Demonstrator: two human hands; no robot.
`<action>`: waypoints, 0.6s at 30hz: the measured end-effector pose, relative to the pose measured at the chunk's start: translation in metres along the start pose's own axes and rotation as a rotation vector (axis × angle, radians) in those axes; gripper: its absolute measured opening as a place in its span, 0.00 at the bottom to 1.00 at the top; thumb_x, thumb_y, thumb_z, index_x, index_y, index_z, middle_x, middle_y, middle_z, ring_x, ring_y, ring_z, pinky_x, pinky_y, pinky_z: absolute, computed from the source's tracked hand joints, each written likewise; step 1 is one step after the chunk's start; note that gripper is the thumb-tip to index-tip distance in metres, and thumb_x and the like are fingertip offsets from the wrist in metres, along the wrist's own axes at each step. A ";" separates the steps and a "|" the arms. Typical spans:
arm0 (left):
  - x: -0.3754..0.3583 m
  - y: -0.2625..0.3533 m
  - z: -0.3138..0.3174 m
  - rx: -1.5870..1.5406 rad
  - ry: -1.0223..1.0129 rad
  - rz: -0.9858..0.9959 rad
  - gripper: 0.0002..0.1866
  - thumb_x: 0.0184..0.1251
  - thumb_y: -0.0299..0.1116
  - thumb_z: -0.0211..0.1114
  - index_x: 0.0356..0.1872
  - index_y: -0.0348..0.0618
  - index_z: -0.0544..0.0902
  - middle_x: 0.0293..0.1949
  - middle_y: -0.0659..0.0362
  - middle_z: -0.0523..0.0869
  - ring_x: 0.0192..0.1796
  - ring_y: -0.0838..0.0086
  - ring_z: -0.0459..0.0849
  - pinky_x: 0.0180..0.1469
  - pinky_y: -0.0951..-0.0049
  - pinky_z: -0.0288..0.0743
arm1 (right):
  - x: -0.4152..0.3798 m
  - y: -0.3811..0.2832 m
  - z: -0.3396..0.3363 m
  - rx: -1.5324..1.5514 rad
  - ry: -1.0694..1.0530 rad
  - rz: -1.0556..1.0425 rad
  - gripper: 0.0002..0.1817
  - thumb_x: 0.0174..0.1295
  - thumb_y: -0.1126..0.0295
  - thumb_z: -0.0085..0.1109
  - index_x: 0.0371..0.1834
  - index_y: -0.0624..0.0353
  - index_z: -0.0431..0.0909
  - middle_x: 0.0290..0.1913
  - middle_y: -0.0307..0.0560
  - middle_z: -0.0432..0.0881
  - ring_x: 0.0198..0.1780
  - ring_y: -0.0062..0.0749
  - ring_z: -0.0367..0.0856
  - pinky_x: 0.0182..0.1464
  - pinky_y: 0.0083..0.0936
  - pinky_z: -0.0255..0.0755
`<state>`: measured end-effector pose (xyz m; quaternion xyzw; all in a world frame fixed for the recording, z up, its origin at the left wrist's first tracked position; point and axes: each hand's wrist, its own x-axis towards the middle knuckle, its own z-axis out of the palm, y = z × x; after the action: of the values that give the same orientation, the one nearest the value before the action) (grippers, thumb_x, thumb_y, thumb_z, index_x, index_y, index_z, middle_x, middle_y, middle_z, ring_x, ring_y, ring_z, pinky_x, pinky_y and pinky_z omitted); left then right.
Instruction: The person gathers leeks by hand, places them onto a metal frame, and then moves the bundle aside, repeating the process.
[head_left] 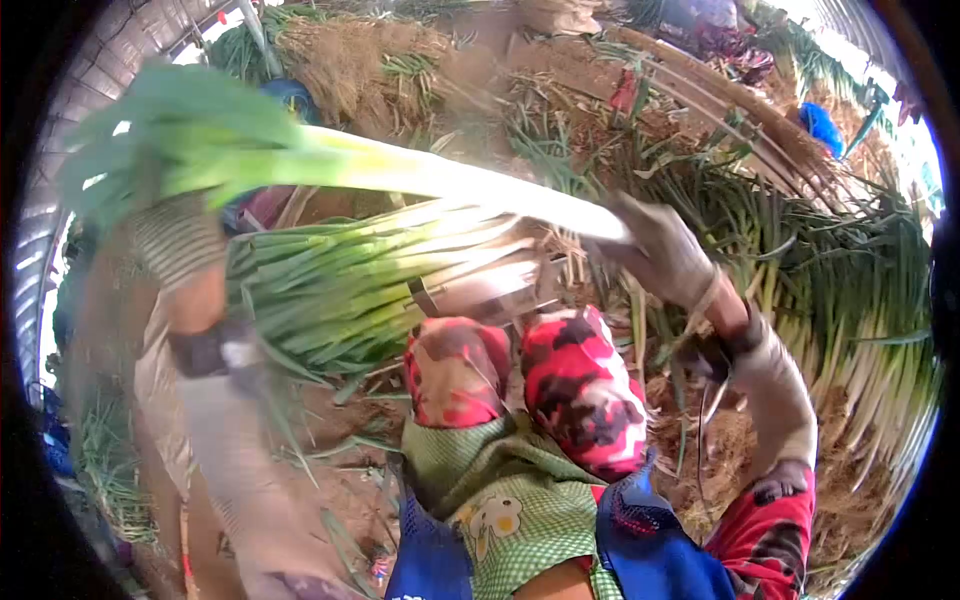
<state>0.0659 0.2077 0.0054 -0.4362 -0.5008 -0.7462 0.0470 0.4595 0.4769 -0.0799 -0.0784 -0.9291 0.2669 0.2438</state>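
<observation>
A large leek [430, 172] is stretched across the upper view, its green leaves at the left and its white end at the right. My right hand [665, 250], in a dirty glove, is closed round the white end. At the leafy end is my left hand [180, 240], in a striped glove; it is blurred and leaves cover its fingers. Below the held leek, a pile of leeks [370, 270] lies in front of my knees, white ends to the right. A dark band [422, 296] shows near the pile's lower edge.
Many more leeks [860, 300] lie in a long heap at the right. Dry roots and leaf scraps [350, 60] cover the ground at the back. A blue object [820, 128] is at the upper right. My knees [580, 380] are close below the pile.
</observation>
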 end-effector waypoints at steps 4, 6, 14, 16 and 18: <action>0.053 -0.004 -0.084 0.318 0.022 -0.017 0.24 0.70 0.42 0.56 0.60 0.37 0.72 0.56 0.50 0.78 0.59 0.67 0.76 0.65 0.66 0.68 | 0.146 0.046 0.047 -0.181 0.093 -0.224 0.14 0.57 0.70 0.58 0.46 0.57 0.70 0.30 0.55 0.81 0.36 0.55 0.82 0.38 0.44 0.75; 0.045 -0.030 -0.088 0.481 -0.178 -0.127 0.23 0.70 0.45 0.56 0.59 0.39 0.73 0.55 0.51 0.79 0.58 0.65 0.76 0.66 0.63 0.67 | 0.202 0.077 0.080 -0.132 0.061 -0.199 0.15 0.56 0.70 0.59 0.47 0.53 0.73 0.31 0.54 0.82 0.36 0.55 0.81 0.37 0.44 0.74; -0.010 -0.213 -0.106 0.971 -0.371 -0.701 0.17 0.58 0.34 0.64 0.48 0.39 0.81 0.38 0.55 0.87 0.40 0.65 0.85 0.44 0.67 0.79 | 0.234 0.276 0.254 -0.298 -0.383 0.042 0.24 0.57 0.70 0.55 0.60 0.50 0.72 0.47 0.57 0.82 0.50 0.54 0.80 0.51 0.43 0.74; 0.003 -0.230 -0.054 1.051 -0.587 -0.353 0.20 0.61 0.37 0.63 0.53 0.41 0.78 0.47 0.51 0.84 0.47 0.59 0.82 0.52 0.62 0.74 | 0.238 0.284 0.257 -0.211 -0.479 0.146 0.24 0.57 0.70 0.55 0.60 0.49 0.72 0.47 0.58 0.82 0.49 0.55 0.80 0.50 0.44 0.73; 0.005 -0.258 -0.033 1.262 -0.936 -0.187 0.24 0.63 0.44 0.61 0.58 0.44 0.75 0.54 0.47 0.79 0.55 0.53 0.77 0.59 0.58 0.68 | 0.240 0.260 0.234 -0.202 -0.574 0.207 0.24 0.57 0.69 0.57 0.59 0.50 0.72 0.45 0.60 0.82 0.46 0.58 0.80 0.48 0.44 0.73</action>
<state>-0.0878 0.3104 -0.1775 -0.5518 -0.8317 -0.0612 0.0071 0.1390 0.6554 -0.2931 -0.1180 -0.9688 0.2078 -0.0656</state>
